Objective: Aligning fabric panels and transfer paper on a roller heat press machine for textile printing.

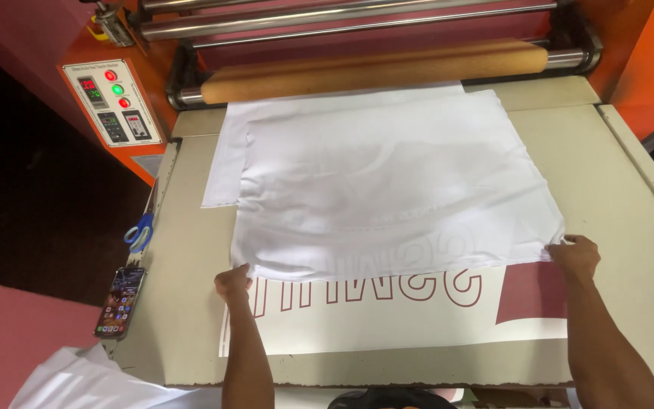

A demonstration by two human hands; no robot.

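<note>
A white fabric panel (387, 182) lies spread over a printed transfer sheet (387, 318) with dark red outlined shapes, on the beige feed table (615, 197) of a roller press. My left hand (233, 283) pinches the fabric's near left corner. At the near right corner, my right hand (575, 256) grips the fabric edge. The far end of the fabric reaches toward the tan roller (372, 70).
An orange control panel (113, 102) with lit buttons sits at the left. Blue-handled scissors (139, 232) and a phone (120, 301) rest on the table's left rim. More white cloth (77, 382) lies at the lower left. Metal rollers (342, 15) span the back.
</note>
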